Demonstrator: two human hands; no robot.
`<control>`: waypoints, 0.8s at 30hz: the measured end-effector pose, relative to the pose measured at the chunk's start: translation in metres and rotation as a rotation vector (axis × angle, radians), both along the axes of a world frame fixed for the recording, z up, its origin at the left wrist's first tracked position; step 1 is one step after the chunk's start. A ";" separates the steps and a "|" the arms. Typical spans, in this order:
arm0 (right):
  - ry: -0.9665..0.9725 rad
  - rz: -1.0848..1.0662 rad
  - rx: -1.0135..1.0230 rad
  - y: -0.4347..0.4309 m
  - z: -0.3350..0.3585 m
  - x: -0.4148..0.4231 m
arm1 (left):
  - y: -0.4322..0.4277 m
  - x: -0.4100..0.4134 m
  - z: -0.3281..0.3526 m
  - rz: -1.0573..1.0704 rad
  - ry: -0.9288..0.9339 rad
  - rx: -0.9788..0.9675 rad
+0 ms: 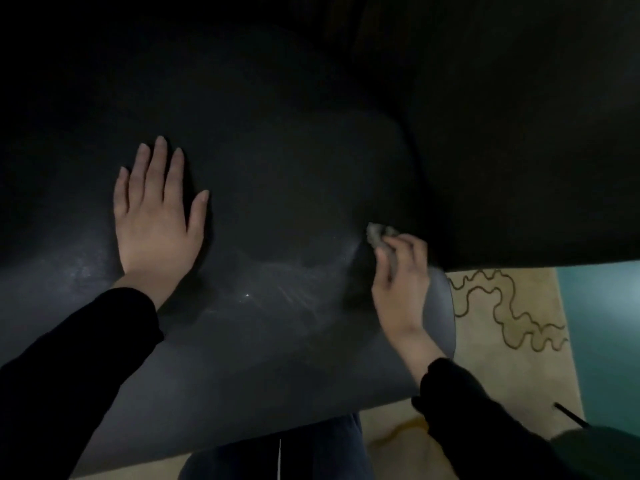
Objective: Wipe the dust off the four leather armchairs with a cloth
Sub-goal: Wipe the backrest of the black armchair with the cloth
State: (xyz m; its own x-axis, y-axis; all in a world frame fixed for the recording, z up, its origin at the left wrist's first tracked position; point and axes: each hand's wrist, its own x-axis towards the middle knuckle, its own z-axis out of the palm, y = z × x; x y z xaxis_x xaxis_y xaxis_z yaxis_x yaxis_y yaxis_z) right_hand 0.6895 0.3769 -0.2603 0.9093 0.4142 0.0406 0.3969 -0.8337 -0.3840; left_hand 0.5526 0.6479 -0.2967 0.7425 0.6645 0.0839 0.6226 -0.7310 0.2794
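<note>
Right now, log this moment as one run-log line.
left hand: flat on black leather armchair seat | right hand: grip on crumpled grey cloth, at seat's right edge | dust streaks visible

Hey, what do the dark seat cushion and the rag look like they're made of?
The seat cushion looks like smooth black leather or a leather-like vinyl: it has a faint sheen and shows pale dust streaks. The rag, bunched in the right hand, looks like soft grey woven cloth; its weave is too small to tell.

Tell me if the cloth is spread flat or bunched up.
Bunched: the cloth is a small wad pinched in the right hand on the seat.
</note>
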 end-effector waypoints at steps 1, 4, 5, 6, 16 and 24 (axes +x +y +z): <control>0.017 0.030 0.014 -0.001 0.001 -0.013 | 0.000 0.000 0.000 -0.001 0.001 -0.004; 0.078 0.102 0.064 -0.013 0.011 -0.034 | 0.001 0.000 0.001 -0.002 0.001 -0.021; 0.081 0.084 0.074 -0.022 0.015 -0.035 | 0.001 0.000 0.001 -0.002 -0.003 -0.024; 0.071 0.029 0.077 -0.032 0.018 -0.032 | 0.001 0.000 0.001 -0.003 -0.010 -0.026; 0.061 -0.511 -0.039 -0.064 -0.002 -0.008 | 0.001 -0.002 0.000 -0.001 -0.038 -0.021; 0.064 0.022 0.126 -0.003 -0.005 -0.106 | -0.003 -0.014 0.017 -0.035 -0.112 -0.102</control>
